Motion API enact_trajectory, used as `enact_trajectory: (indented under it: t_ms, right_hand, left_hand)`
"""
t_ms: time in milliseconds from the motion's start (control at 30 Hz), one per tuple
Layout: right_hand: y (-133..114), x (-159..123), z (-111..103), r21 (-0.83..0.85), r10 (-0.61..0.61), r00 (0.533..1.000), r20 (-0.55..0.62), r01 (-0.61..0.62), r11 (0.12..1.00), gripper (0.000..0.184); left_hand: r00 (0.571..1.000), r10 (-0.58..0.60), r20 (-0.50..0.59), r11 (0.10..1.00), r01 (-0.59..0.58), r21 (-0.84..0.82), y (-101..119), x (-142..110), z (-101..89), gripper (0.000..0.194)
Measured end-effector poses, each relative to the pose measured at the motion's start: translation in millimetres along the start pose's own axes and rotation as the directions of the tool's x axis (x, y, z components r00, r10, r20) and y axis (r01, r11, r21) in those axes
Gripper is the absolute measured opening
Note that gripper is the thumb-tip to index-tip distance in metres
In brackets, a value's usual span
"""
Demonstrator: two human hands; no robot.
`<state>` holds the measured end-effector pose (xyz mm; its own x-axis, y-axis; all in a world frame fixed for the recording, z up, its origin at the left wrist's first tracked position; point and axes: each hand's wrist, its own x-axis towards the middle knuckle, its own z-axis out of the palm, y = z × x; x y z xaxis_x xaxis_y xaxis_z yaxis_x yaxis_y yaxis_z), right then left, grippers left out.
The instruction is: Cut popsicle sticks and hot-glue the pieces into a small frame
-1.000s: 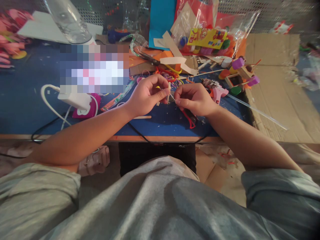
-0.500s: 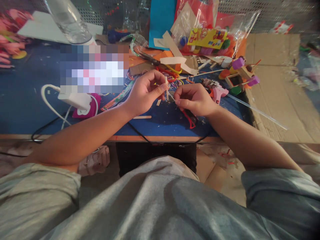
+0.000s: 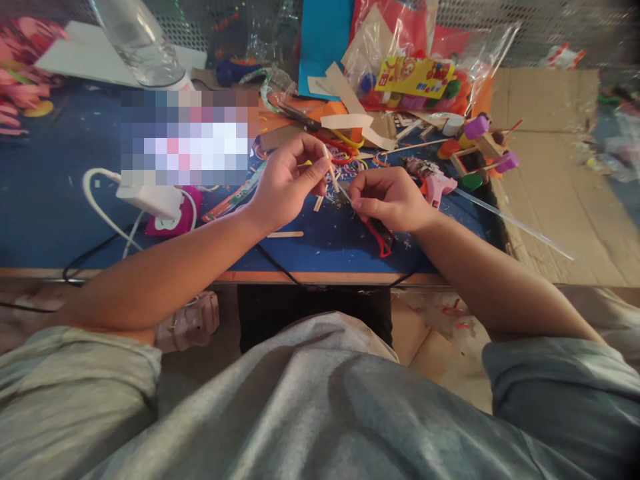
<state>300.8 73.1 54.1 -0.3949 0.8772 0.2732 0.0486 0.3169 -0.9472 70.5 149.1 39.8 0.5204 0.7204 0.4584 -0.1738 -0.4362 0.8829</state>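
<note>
My left hand (image 3: 287, 180) pinches a thin wooden stick (image 3: 329, 168) between thumb and fingers, holding it nearly upright above the blue table top (image 3: 60, 207). My right hand (image 3: 387, 197) is closed around a small cutter with a red handle (image 3: 379, 235); its blade tip (image 3: 344, 193) meets the lower end of the stick. Wood shavings lie on the table under both hands. A flat wooden stick (image 3: 285, 234) lies on the table below my left hand.
A pink glue gun (image 3: 434, 181) with a long clear glue stick (image 3: 515, 223) lies right of my right hand. A white charger (image 3: 150, 199) and cable sit at left. Coloured paper, scissors (image 3: 300, 117), plastic bags, bottle caps and a small wooden model (image 3: 483, 150) crowd the back. Cardboard (image 3: 550, 167) lies at right.
My left hand has lifted and tilted the stick slightly, its top leaning left. My right hand has stayed almost still with the cutter.
</note>
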Motion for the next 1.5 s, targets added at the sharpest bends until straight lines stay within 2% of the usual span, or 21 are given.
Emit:
enact_trajectory:
  t_ms: [100,400,600,800,933,1033,1167,1267,1367,1500]
  right_hand:
    - [0,0,0,0.007,0.001,1.0,-0.001,-0.001,1.0,0.05]
    - [1,0,-1,-0.005,0.016,1.0,-0.005,-0.016,1.0,0.048]
    - [2,0,-1,-0.004,-0.004,1.0,0.006,0.004,1.0,0.049]
    - [0,0,0,-0.004,-0.01,1.0,0.008,0.01,1.0,0.047]
    - [0,0,0,-0.005,0.002,1.0,0.005,-0.002,1.0,0.049]
    - [1,0,0,-0.024,0.002,1.0,0.003,-0.001,1.0,0.048]
    - [2,0,-1,-0.038,-0.014,1.0,0.015,0.015,0.999,0.047]
    - [1,0,-1,-0.037,-0.018,1.0,0.026,0.019,0.999,0.045]
    - [0,0,0,-0.03,-0.016,1.0,0.025,0.016,0.999,0.044]
    - [0,0,0,-0.028,-0.012,1.0,0.028,0.013,1.0,0.043]
  left_hand:
    - [1.0,0.024,-0.016,1.0,-0.025,-0.014,1,0,0.4,0.055]
    - [0.999,-0.005,-0.05,1.0,0.005,0.013,1,-1,0.6,0.058]
    - [0.997,0.013,-0.072,0.997,-0.019,-0.074,-1,1,0.6,0.054]
    - [0.994,-0.012,-0.109,0.996,0.002,-0.087,-5,3,0.3,0.059]
    - [0.995,-0.002,-0.104,1.0,-0.001,-0.03,-7,4,-1.8,0.055]
    - [0.993,0.01,-0.115,0.998,-0.018,-0.062,-6,4,-2.2,0.051]
    - [0.987,-0.032,-0.157,0.993,0.014,-0.118,-4,4,-0.7,0.048]
    - [0.984,-0.05,-0.17,0.996,0.036,-0.083,-3,5,-0.4,0.049]
    - [0.985,-0.059,-0.163,0.997,0.049,-0.065,-1,6,-0.7,0.042]
    - [0.977,-0.097,-0.19,0.989,0.073,-0.129,3,5,0.0,0.037]
